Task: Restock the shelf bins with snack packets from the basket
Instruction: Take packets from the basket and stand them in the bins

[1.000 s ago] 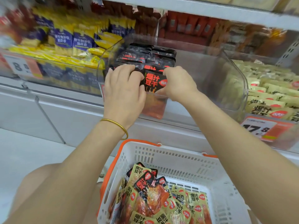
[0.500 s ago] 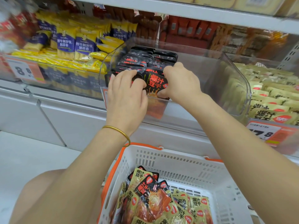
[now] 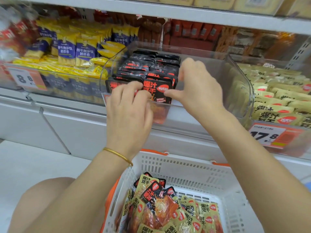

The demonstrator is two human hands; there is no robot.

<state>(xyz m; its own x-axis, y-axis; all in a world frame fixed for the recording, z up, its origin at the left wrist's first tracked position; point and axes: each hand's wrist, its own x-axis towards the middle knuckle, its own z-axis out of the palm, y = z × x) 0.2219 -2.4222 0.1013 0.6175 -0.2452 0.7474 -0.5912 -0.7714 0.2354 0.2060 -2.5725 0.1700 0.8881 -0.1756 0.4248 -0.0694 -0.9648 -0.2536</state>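
Note:
A clear shelf bin (image 3: 239,76) holds rows of upright black snack packets (image 3: 151,64) in its left half; its right half has no packets. My left hand (image 3: 129,113) curls its fingers over the front black packet (image 3: 156,88) and its neighbour at the bin's front lip. My right hand (image 3: 200,86) hovers just right of that packet, fingers spread, thumb pointing at its edge, holding nothing. Below, a white basket (image 3: 185,167) with orange trim holds several gold and black packets (image 3: 161,206).
A bin of yellow-and-blue packets (image 3: 75,51) stands to the left, with a price tag (image 3: 25,79). A bin of beige packets (image 3: 277,93) sits to the right above another tag (image 3: 267,135). The upper shelf edge (image 3: 168,13) overhangs. My knee (image 3: 42,199) is lower left.
My right hand has let go of the front black packet and drawn back to the right with its fingers spread. My left hand has slid lower on the front packets.

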